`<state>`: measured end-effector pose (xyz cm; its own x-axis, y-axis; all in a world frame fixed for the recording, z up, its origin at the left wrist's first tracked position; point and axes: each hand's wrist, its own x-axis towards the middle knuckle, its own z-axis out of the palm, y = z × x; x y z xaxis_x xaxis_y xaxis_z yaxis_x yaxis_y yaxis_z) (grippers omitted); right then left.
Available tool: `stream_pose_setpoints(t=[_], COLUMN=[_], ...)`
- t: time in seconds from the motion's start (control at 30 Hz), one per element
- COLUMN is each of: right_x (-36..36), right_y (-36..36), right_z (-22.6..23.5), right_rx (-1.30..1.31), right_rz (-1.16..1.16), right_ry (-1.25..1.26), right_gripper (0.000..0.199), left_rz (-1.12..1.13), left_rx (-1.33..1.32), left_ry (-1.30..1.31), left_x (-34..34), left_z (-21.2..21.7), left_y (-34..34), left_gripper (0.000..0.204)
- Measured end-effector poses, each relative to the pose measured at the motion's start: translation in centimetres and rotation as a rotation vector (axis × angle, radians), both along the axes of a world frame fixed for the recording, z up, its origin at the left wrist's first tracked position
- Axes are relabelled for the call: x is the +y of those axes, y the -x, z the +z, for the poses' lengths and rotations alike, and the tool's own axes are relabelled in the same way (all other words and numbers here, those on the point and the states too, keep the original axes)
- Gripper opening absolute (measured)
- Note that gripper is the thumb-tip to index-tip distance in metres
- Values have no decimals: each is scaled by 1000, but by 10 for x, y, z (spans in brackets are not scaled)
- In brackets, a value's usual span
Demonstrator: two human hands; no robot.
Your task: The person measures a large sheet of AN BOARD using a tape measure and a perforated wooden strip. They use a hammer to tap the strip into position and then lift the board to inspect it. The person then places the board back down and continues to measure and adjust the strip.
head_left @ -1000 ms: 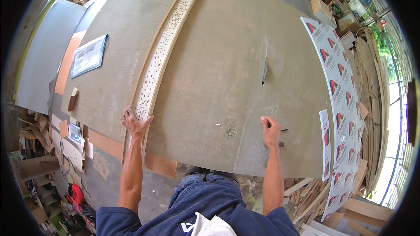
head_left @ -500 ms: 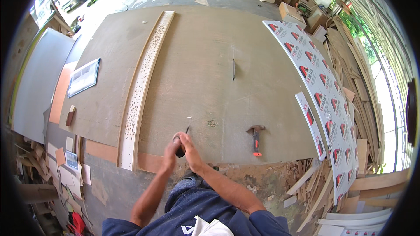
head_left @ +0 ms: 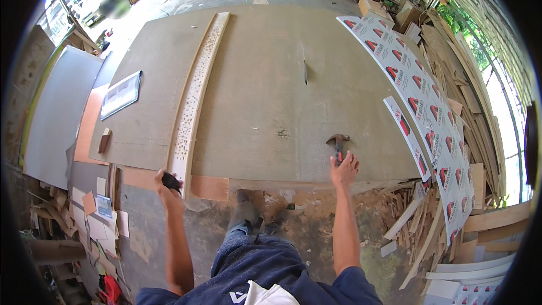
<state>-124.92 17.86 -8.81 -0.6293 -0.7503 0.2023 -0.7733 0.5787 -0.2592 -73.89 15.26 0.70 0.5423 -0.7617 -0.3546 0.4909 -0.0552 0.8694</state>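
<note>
My left hand [head_left: 167,187] is closed around a small black object [head_left: 171,181] at the near end of a long pale wooden strip [head_left: 195,99] dotted with small holes. That strip lies lengthwise on a big brown board [head_left: 271,79]. My right hand [head_left: 343,170] reaches with fingers spread onto the handle of a hammer [head_left: 337,146] with a red and black grip, lying near the board's front edge. A dark pencil-like tool [head_left: 305,72] rests farther out on the board.
Printed red-and-white panels [head_left: 420,96] lie along the board's right side. Wood offcuts [head_left: 412,220] pile up at the lower right. Grey sheets [head_left: 53,113] and a framed picture [head_left: 119,94] are at the left. Paper scraps [head_left: 99,209] litter the floor.
My hands were together at the board's front edge; they have parted. The left hand went left holding the black object, the right went right to the hammer.
</note>
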Motion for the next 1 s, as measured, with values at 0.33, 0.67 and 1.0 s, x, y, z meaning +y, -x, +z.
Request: stream_pose_setpoints(t=[0.33, 0.67, 1.0], right_x=[-41, 8, -1], right_y=[-23, -283, -408], right_z=[-41, -1, 41], right_rx=[-377, -1464, -1057], right_rz=[-140, -151, 178], right_ry=[-127, 676, 248], right_gripper=[41, 29, 38], left_rz=[-192, -553, -420], left_rx=[-1363, -1589, -1587], left_ry=[-195, -283, -163], left_x=[-124, -210, -169], left_z=[-57, -144, -135], left_y=[-189, -268, -191], left_gripper=[61, 71, 96])
